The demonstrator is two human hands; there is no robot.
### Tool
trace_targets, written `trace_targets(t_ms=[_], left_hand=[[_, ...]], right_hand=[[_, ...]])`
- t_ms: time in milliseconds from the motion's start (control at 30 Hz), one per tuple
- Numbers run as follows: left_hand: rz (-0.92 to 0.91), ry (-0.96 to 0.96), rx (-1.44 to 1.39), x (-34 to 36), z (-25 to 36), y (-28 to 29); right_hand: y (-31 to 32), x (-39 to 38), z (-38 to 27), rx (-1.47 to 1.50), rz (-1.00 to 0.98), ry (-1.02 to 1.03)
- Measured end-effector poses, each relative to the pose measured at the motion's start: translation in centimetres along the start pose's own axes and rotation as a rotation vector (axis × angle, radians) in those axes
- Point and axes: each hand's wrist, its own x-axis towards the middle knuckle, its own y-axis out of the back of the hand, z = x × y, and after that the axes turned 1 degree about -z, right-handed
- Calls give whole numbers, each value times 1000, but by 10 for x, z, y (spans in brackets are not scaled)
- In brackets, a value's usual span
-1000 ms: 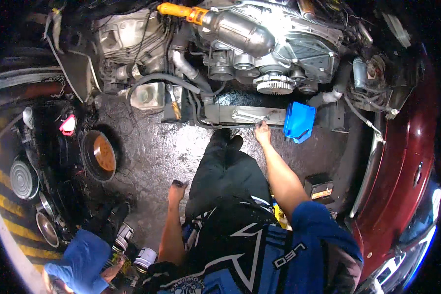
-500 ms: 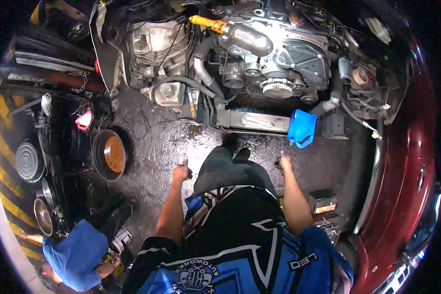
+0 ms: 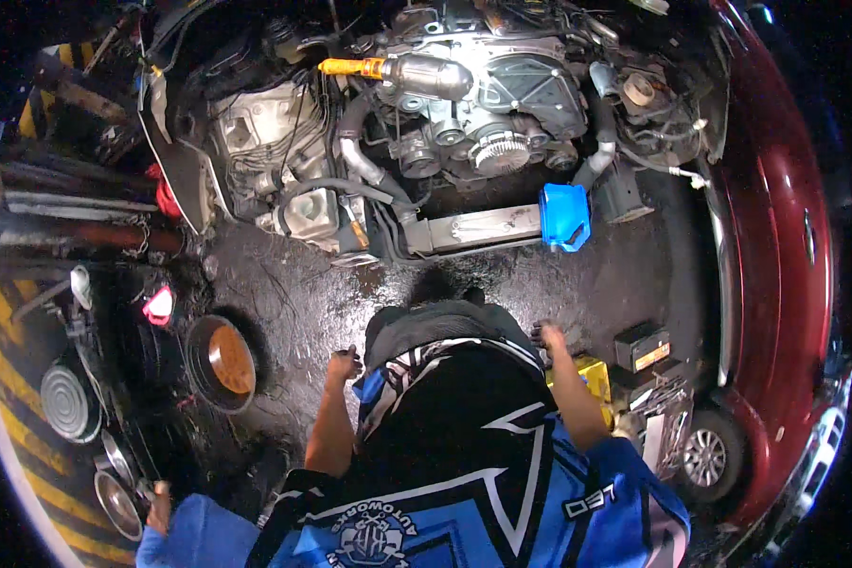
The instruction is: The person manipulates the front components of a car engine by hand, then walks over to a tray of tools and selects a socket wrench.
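Note:
My left hand [image 3: 346,364] hangs beside my dark clothing, fingers loosely bent and apart, with nothing visible in them. My right hand [image 3: 548,338] hangs on the other side, loosely open, below a blue plastic container [image 3: 565,216] at the right end of a metal crossmember [image 3: 421,237]. Some slim wrenches [image 3: 478,227] lie on that beam. Above it is the exposed engine [image 3: 530,95], with a work lamp [image 3: 360,67] with an orange handle lying across its top and a toothed wheel [image 3: 499,154] low on its front.
A pan of brown liquid [image 3: 222,364] and round lids and bowls [image 3: 66,402] are at left, near a co-worker in blue [image 3: 199,530]. At right are a battery [image 3: 642,346], a yellow container [image 3: 589,377], a tool box [image 3: 667,421] and a dark red car [image 3: 781,265].
My right hand has left the beam and dropped back to my side. My view has shifted back from the engine. The co-worker has moved lower in view, mostly out of frame.

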Motion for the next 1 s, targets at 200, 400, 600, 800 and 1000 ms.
trace_targets(t_ms=[200, 400, 600, 800, 1000], left_hand=[[80, -312, -67, -8, -18, 79], [-2, -363, -60, -9, -64, 112], [7, -202, 183, -2, -252, 141], [-120, -306, 275, 17, -256, 124], [-46, -963, 296, 84, -164, 155]], right_hand=[[-79, -4, 17, 12, -127, 151], [-132, -25, 4, -1208, 167, 596], [-240, -147, -22, -459, 142, 509], [-149, -143, 112, -297, 381, 354], [-94, -153, 233, 343, 134, -46]])
